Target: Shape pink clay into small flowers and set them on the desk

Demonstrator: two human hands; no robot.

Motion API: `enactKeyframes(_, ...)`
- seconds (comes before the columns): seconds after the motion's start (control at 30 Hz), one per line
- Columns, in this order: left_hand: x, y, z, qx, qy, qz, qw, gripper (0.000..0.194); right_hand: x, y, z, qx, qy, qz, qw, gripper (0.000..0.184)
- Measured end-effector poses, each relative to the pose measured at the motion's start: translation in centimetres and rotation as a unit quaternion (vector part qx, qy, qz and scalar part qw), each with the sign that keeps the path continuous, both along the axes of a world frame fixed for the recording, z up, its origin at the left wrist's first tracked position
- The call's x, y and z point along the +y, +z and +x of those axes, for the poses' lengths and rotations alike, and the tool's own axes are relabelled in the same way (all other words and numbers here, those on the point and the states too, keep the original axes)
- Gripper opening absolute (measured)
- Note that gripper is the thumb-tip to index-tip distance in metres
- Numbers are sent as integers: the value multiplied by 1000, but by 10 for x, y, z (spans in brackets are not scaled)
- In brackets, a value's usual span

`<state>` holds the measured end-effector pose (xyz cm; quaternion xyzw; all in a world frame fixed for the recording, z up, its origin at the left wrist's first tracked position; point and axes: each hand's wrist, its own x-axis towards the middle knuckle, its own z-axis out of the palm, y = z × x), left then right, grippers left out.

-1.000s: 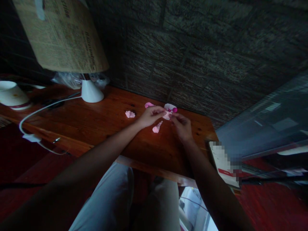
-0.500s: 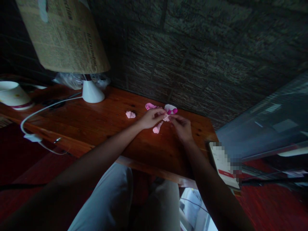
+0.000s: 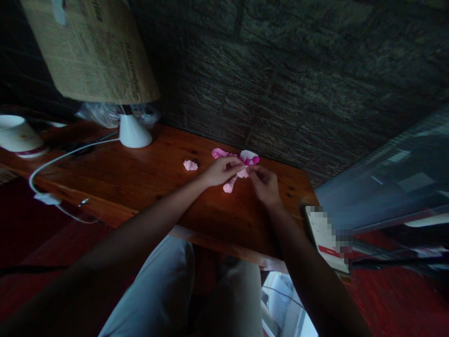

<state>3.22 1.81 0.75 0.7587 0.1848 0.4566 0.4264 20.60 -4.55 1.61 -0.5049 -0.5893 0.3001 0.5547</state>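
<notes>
Over the wooden table, my left hand (image 3: pixel 222 171) and my right hand (image 3: pixel 264 185) meet with fingertips pinched on a light pink clay-like piece (image 3: pixel 242 173). The fingers partly cover it. Just below lies a ridged pink strip (image 3: pixel 228 186) with a rounded end, close to my left hand. Behind my hands rest a brighter pink piece (image 3: pixel 219 153) and a pale, flat pink piece (image 3: pixel 248 154), with magenta bits (image 3: pixel 255 160) in front of it. A crumpled pale pink lump (image 3: pixel 190 165) sits apart, left of my left hand.
A lamp with a newsprint shade (image 3: pixel 101 56) and white base (image 3: pixel 135 132) stands at the left, its white cable (image 3: pixel 66 153) running over the table edge. Farther left is a paper cup (image 3: pixel 21 135). A book-like object (image 3: pixel 324 241) lies at the right. A dark brick wall (image 3: pixel 298 84) backs the table.
My fingers have shifted only slightly around the pink piece, and a bit more of it shows below the fingertips. The other pieces lie as before.
</notes>
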Motion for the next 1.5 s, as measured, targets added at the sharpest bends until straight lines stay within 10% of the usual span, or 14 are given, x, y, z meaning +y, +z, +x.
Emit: enactKeyframes(1.5, 0, -3, 0, 48, -40, -55, 997, 42, 1, -3, -5, 104, 34, -80, 991, 42)
